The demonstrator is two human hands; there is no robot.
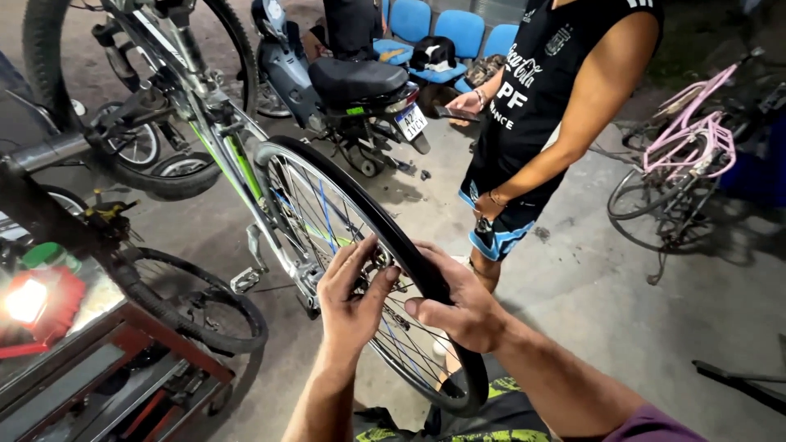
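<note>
Head view, we look down at our two hands on a bicycle wheel (327,221) mounted in an upturned green-and-silver bike frame (221,139). Our left hand (350,299) has fingers curled loosely around the rim and spokes near the hub side, thumb up against the tyre edge. Our right hand (458,299) is closed over the black tyre (393,229), fingers wrapped across its outer tread, thumb tucked under toward the rim. Both hands sit close together, nearly touching, on the lower right part of the wheel. We see another person (548,106) in a dark sleeveless shirt standing just behind the wheel, holding a phone. A parked scooter (344,82) and blue chairs (442,29) are further back, a pink bicycle (688,147) right, a red lamp (33,307) on a bench left.
</note>
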